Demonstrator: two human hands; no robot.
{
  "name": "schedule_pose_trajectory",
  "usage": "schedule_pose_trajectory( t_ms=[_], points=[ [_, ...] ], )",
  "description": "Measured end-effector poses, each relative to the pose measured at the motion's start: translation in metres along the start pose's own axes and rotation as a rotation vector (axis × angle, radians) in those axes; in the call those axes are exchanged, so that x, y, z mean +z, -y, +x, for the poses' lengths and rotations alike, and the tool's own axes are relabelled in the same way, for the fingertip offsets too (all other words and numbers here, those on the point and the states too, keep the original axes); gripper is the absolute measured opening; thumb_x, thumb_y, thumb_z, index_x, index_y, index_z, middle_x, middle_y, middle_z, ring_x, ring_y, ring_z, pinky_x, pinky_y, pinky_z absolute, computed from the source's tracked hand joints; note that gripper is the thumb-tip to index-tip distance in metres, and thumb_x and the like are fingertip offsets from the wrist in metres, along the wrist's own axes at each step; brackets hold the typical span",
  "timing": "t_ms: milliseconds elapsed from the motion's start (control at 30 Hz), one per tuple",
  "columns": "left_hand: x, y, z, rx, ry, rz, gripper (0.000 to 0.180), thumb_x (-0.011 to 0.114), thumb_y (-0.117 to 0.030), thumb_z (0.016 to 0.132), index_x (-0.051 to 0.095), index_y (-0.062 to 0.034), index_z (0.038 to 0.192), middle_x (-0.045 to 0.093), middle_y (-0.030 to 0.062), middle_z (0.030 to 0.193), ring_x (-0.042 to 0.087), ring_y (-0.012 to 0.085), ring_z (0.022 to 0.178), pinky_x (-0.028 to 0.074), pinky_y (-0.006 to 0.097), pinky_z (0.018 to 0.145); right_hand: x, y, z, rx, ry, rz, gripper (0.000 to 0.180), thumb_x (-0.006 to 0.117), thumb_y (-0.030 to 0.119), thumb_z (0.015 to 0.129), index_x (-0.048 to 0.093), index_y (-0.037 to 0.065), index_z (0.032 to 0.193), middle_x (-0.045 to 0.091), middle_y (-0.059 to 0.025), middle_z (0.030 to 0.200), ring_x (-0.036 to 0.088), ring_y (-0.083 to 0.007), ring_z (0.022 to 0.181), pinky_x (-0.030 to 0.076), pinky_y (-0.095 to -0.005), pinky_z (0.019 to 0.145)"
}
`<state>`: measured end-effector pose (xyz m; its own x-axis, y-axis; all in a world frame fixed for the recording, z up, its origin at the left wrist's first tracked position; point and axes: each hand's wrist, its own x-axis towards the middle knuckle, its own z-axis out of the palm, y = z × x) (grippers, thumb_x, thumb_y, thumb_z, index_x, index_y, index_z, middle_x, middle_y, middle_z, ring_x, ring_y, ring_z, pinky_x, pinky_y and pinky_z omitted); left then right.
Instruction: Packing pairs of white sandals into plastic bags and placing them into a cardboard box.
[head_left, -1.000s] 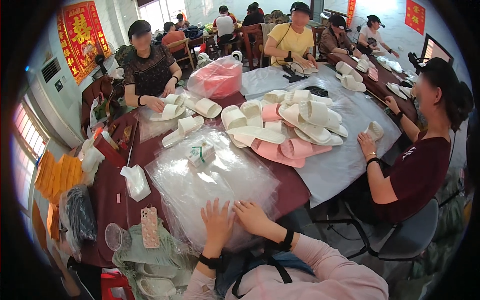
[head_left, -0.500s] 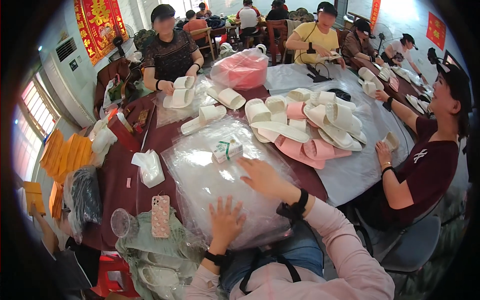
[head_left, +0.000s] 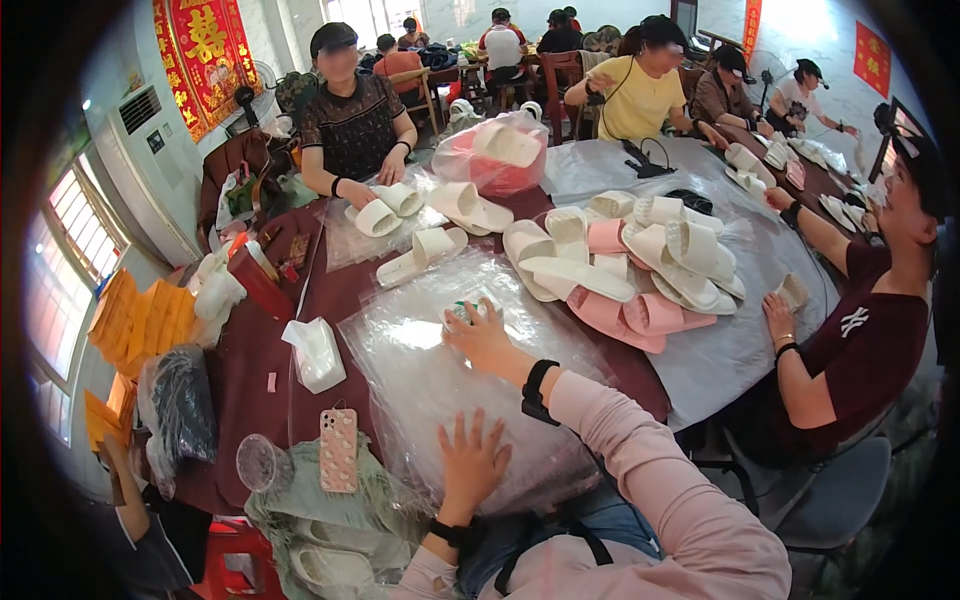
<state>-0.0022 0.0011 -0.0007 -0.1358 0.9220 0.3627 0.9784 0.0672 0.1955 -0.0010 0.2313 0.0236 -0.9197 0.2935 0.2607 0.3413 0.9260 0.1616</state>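
Note:
A stack of clear plastic bags (head_left: 400, 350) lies on the table in front of me. My left hand (head_left: 472, 462) rests on its near part, palm down with fingers spread. Toward the far part of the stack, my right hand (head_left: 480, 338) curls over a small white-and-green box (head_left: 463, 308). The fingers cover most of the box, so only a bit of it shows. Just right of the stack is a heap of white and pink slippers (head_left: 640, 255). One more white slipper (head_left: 423, 255) sits at the stack's far edge.
A white tissue pack (head_left: 315, 357), a patterned phone (head_left: 338, 450) and a clear plastic cup (head_left: 264, 464) are at my left. A co-worker (head_left: 355, 130) handles white slippers across the table. Another co-worker (head_left: 850, 330) sits at the right, hand on a slipper.
My right hand has moved onto the small box and closed over it. My left hand stays spread on the bags. The co-worker across has laid the slippers down; a slipper now tops the pink bundle.

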Motion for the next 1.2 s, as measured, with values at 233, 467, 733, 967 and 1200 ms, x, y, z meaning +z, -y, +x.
schedule_pose_trajectory(
  t_ms=[233,467,733,967,1200],
  points=[
    [-0.005,0.002,0.001,-0.019,0.028,-0.022,0.045,0.059,-0.036,0.086,0.056,-0.0203,0.127,0.044,0.0139,0.139,0.035,0.0407,0.130,0.017,0.065,0.105,0.008,-0.014,0.000,-0.014,-0.137,-0.080,0.030,0.063,0.020,0.079,0.063,0.010,0.107,0.050,-0.0095,0.129,0.046,-0.0326,0.123,0.032,-0.0535,0.103],
    [-0.006,0.001,0.001,-0.021,0.040,-0.016,0.044,0.059,-0.037,0.086,0.057,-0.0201,0.127,0.046,0.0144,0.138,0.036,0.0410,0.130,0.018,0.066,0.105,-0.014,-0.020,-0.013,0.096,-0.068,0.140,0.042,0.065,0.023,0.079,0.059,0.010,0.118,0.055,-0.0120,0.112,0.056,-0.0297,0.106,0.042,-0.0447,0.090],
    [-0.006,-0.002,0.004,-0.003,0.045,-0.022,0.044,0.060,-0.037,0.086,0.057,-0.0198,0.127,0.046,0.0148,0.138,0.036,0.0413,0.130,0.019,0.067,0.104,0.001,-0.039,-0.016,0.353,-0.157,0.366,0.048,0.062,0.016,0.081,0.055,0.017,0.129,0.056,-0.0151,0.108,0.060,-0.0308,0.094,0.049,-0.0376,0.084],
    [-0.004,0.000,0.003,-0.001,0.041,-0.004,0.044,0.061,-0.037,0.085,0.058,-0.0194,0.125,0.046,0.0143,0.137,0.036,0.0409,0.129,0.020,0.066,0.104,0.013,-0.051,-0.021,0.291,-0.293,0.127,0.044,0.062,0.011,0.076,0.061,0.011,0.120,0.056,-0.0129,0.110,0.054,-0.0279,0.103,0.045,-0.0401,0.083],
    [-0.005,0.000,0.003,-0.009,0.041,-0.026,0.044,0.062,-0.033,0.084,0.057,-0.0187,0.126,0.044,0.0143,0.139,0.036,0.0417,0.129,0.019,0.065,0.105,0.020,-0.039,-0.014,0.291,-0.164,0.093,0.048,0.060,0.021,0.080,0.056,0.007,0.126,0.055,-0.0128,0.120,0.052,-0.0277,0.112,0.043,-0.0445,0.089]
  ],
)
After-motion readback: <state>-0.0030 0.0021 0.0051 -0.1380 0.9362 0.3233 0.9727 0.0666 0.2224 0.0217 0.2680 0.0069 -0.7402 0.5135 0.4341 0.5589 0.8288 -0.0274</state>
